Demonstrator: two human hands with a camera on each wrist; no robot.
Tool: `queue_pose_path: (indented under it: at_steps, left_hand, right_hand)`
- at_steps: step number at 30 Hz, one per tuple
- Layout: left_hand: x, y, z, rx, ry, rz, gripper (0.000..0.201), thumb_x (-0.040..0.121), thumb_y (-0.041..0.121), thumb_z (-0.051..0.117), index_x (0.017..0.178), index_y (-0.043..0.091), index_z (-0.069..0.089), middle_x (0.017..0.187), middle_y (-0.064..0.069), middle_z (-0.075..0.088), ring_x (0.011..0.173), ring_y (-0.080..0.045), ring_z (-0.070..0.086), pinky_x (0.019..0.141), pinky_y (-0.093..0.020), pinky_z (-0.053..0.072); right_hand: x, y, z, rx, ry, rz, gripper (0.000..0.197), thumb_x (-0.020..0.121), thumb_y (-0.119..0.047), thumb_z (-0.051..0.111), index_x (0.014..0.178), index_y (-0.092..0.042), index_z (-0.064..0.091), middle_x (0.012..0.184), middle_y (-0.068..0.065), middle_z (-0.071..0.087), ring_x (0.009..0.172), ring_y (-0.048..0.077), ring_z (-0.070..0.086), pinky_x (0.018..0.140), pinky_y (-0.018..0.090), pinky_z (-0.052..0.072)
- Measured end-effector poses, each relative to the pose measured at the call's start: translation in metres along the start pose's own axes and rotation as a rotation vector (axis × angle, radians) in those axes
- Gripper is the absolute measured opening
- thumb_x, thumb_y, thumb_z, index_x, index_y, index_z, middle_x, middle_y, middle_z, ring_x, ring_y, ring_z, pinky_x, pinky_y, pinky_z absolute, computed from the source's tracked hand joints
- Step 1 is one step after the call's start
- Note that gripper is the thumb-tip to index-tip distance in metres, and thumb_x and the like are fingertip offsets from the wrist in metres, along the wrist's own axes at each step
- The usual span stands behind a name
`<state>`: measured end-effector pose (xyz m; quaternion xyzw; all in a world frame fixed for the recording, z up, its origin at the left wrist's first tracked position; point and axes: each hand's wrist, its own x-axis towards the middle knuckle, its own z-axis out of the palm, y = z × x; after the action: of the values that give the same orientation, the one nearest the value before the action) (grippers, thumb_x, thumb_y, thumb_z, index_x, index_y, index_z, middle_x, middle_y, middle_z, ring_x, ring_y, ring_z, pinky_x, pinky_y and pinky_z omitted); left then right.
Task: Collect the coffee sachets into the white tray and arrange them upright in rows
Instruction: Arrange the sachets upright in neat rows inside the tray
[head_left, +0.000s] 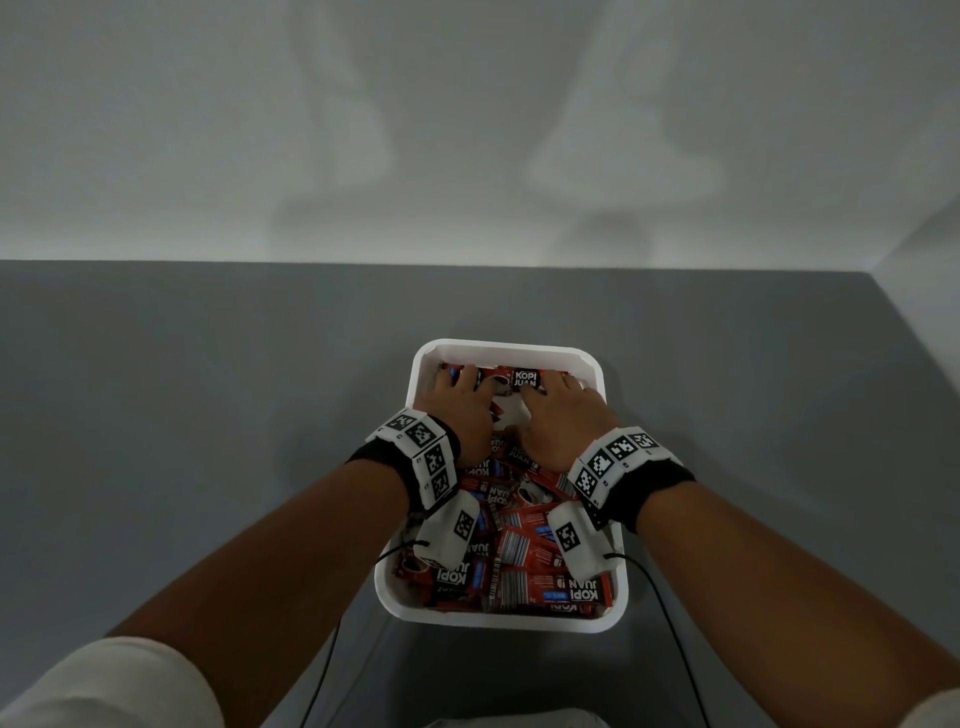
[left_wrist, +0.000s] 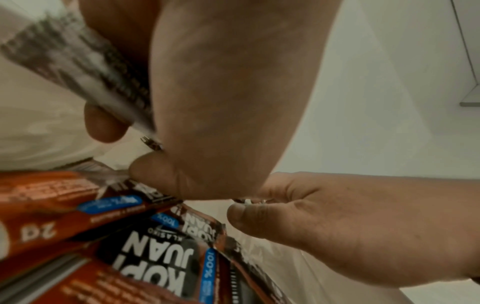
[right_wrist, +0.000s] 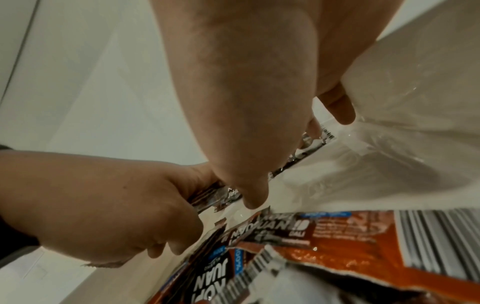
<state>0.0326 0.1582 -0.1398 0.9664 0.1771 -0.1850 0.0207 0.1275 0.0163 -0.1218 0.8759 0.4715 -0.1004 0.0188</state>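
The white tray (head_left: 509, 344) stands on the grey table in the head view. Red and black coffee sachets (head_left: 519, 545) lie in a loose heap in its near half. A short row of sachets (head_left: 525, 378) stands on edge against the far wall. My left hand (head_left: 467, 384) and right hand (head_left: 556, 395) are side by side over this row. In the left wrist view my left hand (left_wrist: 135, 150) pinches a blurred sachet (left_wrist: 78, 72) between thumb and fingers. In the right wrist view my right hand (right_wrist: 298, 158) pinches the sachet edges (right_wrist: 311, 148) of the same row.
The grey table (head_left: 208, 415) runs around the tray on all sides and ends at a pale wall (head_left: 467, 130) behind. Thin black cables (head_left: 670, 613) hang from both wrist bands near the tray's front corners.
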Motion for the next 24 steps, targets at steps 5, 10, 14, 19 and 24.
queue_pose_path:
  at_steps: [5, 10, 14, 19, 24]
  left_hand:
    - [-0.008, 0.001, -0.003, -0.033, -0.013, 0.003, 0.085, 0.088, 0.052, 0.055, 0.159, 0.029, 0.015, 0.16, -0.008, 0.021, 0.147, -0.041, 0.023, 0.124, -0.057, 0.008]
    - [-0.006, 0.002, 0.0, 0.015, -0.025, 0.011, 0.093, 0.085, 0.057, 0.05, 0.161, 0.023, 0.01, 0.162, -0.013, 0.017, 0.149, -0.04, 0.018, 0.124, -0.056, 0.009]
    - [-0.005, 0.003, -0.001, 0.024, -0.047, -0.001, 0.103, 0.07, 0.065, 0.033, 0.161, 0.023, 0.009, 0.162, -0.011, 0.021, 0.149, -0.038, 0.02, 0.123, -0.057, 0.011]
    - [-0.004, 0.003, -0.002, -0.047, -0.024, -0.007, 0.094, 0.085, 0.061, 0.054, 0.16, 0.028, 0.01, 0.16, -0.012, 0.021, 0.148, -0.039, 0.021, 0.124, -0.055, 0.012]
    - [-0.021, 0.006, -0.018, -0.018, 0.008, 0.056, 0.088, 0.094, 0.054, 0.052, 0.161, 0.018, 0.009, 0.165, -0.012, 0.016, 0.153, -0.034, 0.009, 0.125, -0.052, 0.007]
  right_hand:
    - [0.002, -0.002, 0.001, -0.029, -0.019, 0.021, 0.055, 0.091, -0.055, 0.05, 0.134, -0.021, 0.055, 0.137, 0.007, 0.05, 0.127, 0.03, 0.049, 0.104, 0.046, 0.045]
    - [0.001, 0.0, 0.0, -0.033, -0.037, 0.029, 0.061, 0.092, -0.062, 0.048, 0.136, -0.02, 0.054, 0.139, 0.009, 0.05, 0.129, 0.031, 0.048, 0.107, 0.047, 0.043]
    - [0.0, 0.001, -0.002, -0.022, -0.05, 0.024, 0.059, 0.093, -0.06, 0.048, 0.135, -0.018, 0.055, 0.14, 0.01, 0.048, 0.129, 0.03, 0.047, 0.107, 0.047, 0.042]
    - [-0.001, 0.002, -0.004, 0.024, -0.034, 0.023, 0.059, 0.093, -0.061, 0.049, 0.133, -0.018, 0.057, 0.139, 0.01, 0.048, 0.128, 0.029, 0.047, 0.106, 0.045, 0.043]
    - [-0.004, 0.001, -0.011, 0.092, -0.036, 0.036, 0.053, 0.092, -0.056, 0.053, 0.127, -0.016, 0.06, 0.133, 0.008, 0.049, 0.125, 0.029, 0.048, 0.101, 0.042, 0.046]
